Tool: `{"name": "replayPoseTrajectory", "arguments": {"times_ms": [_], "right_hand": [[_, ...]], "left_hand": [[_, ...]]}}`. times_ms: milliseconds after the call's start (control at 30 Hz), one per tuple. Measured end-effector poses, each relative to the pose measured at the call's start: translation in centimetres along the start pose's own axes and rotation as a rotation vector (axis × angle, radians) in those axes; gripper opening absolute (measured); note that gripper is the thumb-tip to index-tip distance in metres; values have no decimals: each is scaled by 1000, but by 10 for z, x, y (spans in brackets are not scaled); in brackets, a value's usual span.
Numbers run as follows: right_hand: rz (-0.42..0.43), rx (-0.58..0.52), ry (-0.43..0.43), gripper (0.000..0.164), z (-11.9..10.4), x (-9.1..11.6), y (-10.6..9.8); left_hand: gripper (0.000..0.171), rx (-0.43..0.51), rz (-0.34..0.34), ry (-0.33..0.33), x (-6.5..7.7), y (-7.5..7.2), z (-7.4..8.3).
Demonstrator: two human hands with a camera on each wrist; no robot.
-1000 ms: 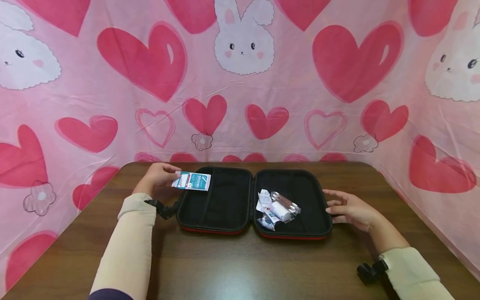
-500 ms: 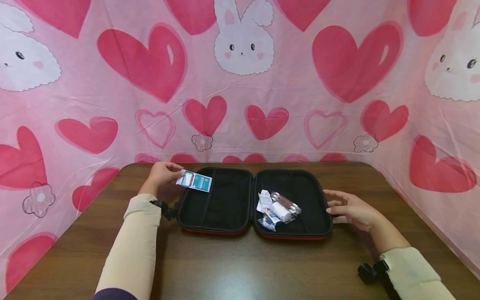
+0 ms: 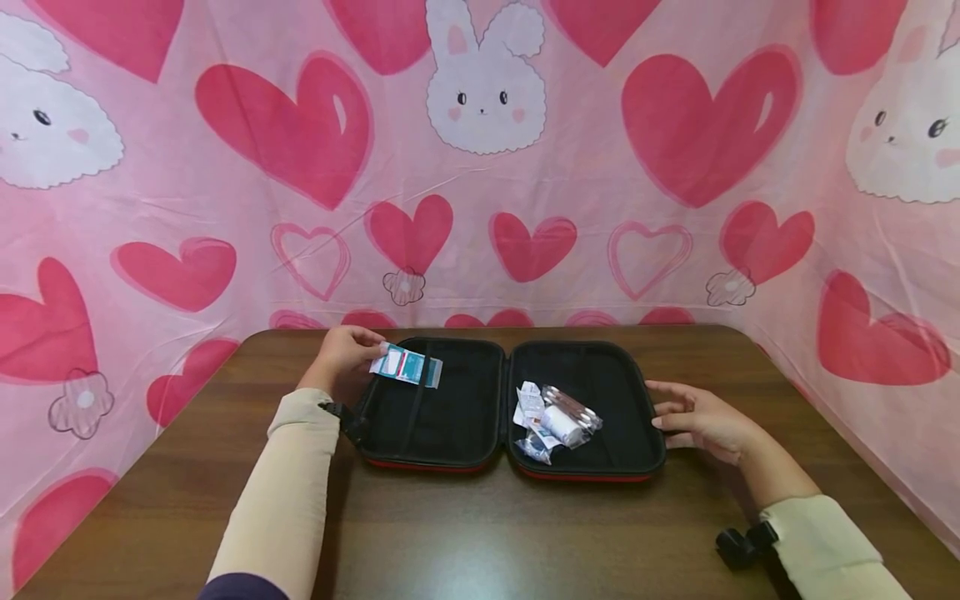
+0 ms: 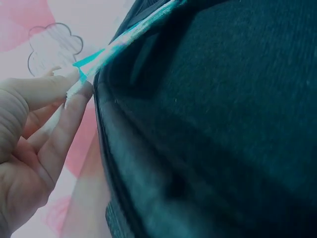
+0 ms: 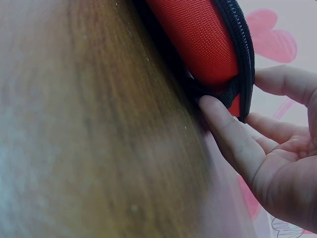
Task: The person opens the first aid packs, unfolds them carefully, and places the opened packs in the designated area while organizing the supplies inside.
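Observation:
My left hand (image 3: 347,354) pinches the near end of a flat teal and white packet (image 3: 405,365) between thumb and fingers. The packet's other end lies beneath a black elastic strap (image 3: 416,406) in the left half of an open zip case (image 3: 457,417), black inside and red outside. In the left wrist view the packet (image 4: 129,37) is seen edge-on, above the case rim (image 4: 101,119). My right hand (image 3: 701,421) touches the case's right edge with extended fingers. In the right wrist view, the thumb (image 5: 230,131) rests by a black loop (image 5: 225,95) on the red shell (image 5: 203,39).
In the case's right half lie a white roll (image 3: 562,425) in clear wrap, a bag of brown-tinted sticks (image 3: 573,404) and small white packets (image 3: 530,402). Brown wooden table (image 3: 450,533) surrounds the case. A pink heart-print cloth (image 3: 480,183) hangs behind.
My left hand has moved right with the packet, whose far end has passed from above the case's left half to under the strap. The right hand stays at the case's edge.

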State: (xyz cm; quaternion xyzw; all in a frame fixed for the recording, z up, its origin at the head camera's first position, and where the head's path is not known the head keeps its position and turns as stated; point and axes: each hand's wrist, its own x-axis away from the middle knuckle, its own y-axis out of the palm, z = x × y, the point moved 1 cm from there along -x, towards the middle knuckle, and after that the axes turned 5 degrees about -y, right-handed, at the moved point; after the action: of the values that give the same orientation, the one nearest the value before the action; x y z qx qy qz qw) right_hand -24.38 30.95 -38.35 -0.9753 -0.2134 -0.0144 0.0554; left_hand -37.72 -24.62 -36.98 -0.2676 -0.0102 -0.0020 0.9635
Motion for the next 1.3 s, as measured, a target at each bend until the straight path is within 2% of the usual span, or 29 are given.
{"name": "replayPoseTrajectory", "arguments": {"times_ms": [167,300,400,633,767,900,1167,1300], "right_hand": [[2,5,-5,78,0,0,1],[-1,-2,-7,78,-1,0,3],[1,-2,-9,78,-1,0,3],[11,11,2,78,-2,0,2],[8,5,2,78,-1,0,1],[12,5,8,79,-1,1,1],[22,22,7,78,-1,0,2],[20,18,3,77,0,0,1]], "left_hand": [[32,-10,-62,-15,3,0,6],[37,42,-151,-55,6,-5,8],[42,70,-177,-65,7,-7,8],[39,42,-158,8,3,5,11],[39,53,-176,36,2,16,15],[39,67,-188,26,2,26,20],[35,63,-153,-41,-1,40,24],[36,33,-182,-26,-3,44,25]]}}
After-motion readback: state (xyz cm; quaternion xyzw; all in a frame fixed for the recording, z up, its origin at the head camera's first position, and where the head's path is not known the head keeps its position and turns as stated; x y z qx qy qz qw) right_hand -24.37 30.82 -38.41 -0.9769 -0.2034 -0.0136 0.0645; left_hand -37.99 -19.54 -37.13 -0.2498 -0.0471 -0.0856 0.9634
